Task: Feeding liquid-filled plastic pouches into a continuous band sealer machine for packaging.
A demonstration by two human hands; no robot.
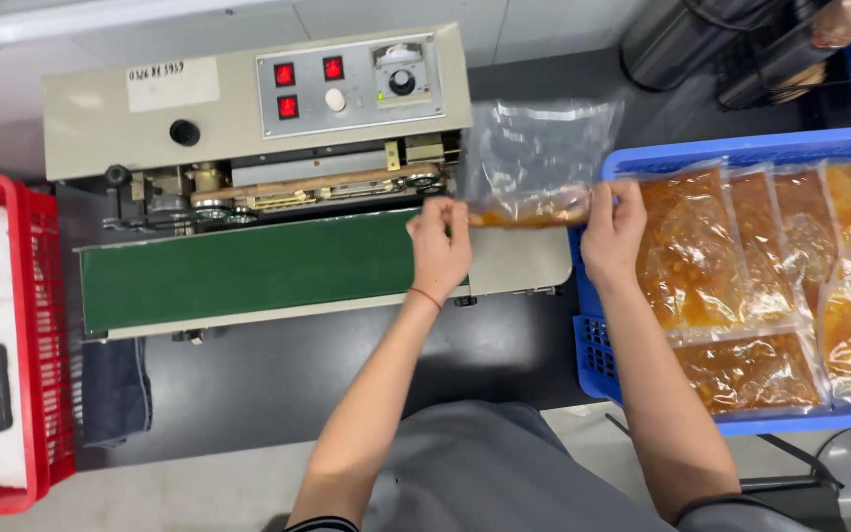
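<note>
Worktop: I look down on a dark worktop [347,365] set against a pale wall, with the grey lap of the person at its near edge.
Machine: a beige sealing machine [248,108] stands along the far edge, a green belt [248,271] running across its front.
Labels: a white oblong sticker [172,83] with handwriting sits at the machine's top left corner; a grey panel [347,84] to its right carries three red square lights, a white button and a black dial.
Bag: a clear bag [534,163] is held up at the belt's right end, orange filling gathered along its lower edge.
Left hand: my left hand [438,246] pinches the bag's lower left corner.
Right hand: my right hand [611,234] grips the bag's lower right corner, just over the blue crate's rim.
Blue crate: a blue crate [598,355] at the right edge of the worktop holds flat clear bags of orange filling [741,369], laid overlapping.
Red crate: a red crate [46,325] at the left edge holds white cloth and a black object I cannot identify.
Cloth: a dark blue cloth [115,389] lies beside the red crate.
</note>
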